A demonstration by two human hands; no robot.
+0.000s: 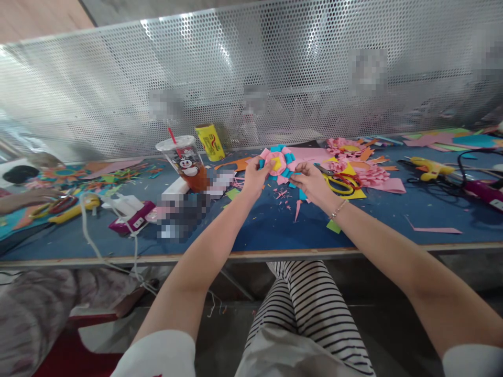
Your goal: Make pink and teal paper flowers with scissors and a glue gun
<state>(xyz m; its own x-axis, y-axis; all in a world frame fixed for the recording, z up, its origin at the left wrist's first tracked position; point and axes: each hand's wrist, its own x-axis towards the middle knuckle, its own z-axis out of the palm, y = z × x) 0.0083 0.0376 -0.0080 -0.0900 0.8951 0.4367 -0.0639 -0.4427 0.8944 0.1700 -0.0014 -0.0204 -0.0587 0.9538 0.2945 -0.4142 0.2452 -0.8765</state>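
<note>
1. Clear plastic cup (193, 177) of brown drink: a knock could spill it.
2. Left hand (255, 175), pinching the pink-and-blue paper flower (278, 163) toward the tabletop's (259, 233) far edge: squeezing could crease it.
3. Right hand (313, 183), fingertips pinched at its right edge: tugging could tear it.

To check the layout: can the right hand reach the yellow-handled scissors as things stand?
Probably yes: the yellow-handled scissors lie close beside the right hand, nothing visibly between, though it holds the paper flower.
</note>
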